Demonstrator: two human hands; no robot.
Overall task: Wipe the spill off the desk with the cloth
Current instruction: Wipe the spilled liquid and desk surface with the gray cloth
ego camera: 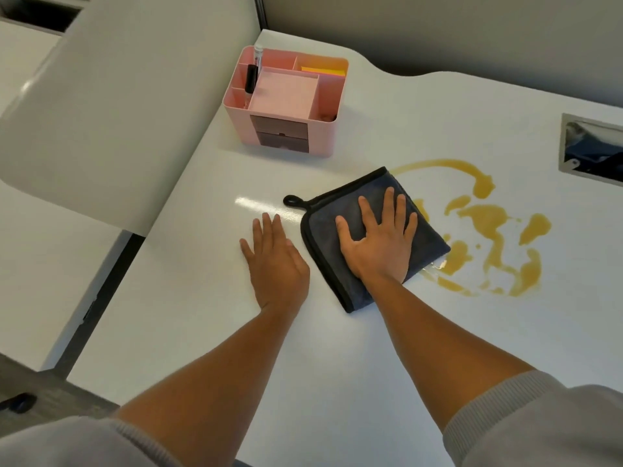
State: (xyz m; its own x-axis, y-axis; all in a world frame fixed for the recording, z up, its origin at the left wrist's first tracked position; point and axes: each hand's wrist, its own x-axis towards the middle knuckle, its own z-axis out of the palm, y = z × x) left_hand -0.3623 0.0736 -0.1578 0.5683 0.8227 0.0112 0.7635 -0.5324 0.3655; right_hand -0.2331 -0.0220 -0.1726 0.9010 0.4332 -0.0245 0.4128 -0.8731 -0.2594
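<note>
I find the right hand (379, 241) spread flat on the dark cloth (340, 267), pinning it to the table (371, 348) at the left margin of the yellow spill (488, 230), apparently overlapping it. The left hand (274, 261) lies flat alongside, likely for bracing.

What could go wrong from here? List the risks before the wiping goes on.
1. The spill spreads wider than the cloth, so one pass may only smear it.
2. A wide sweep could push liquid toward the opening in the desk.
3. Liquid may soak through to the right hand.
</note>
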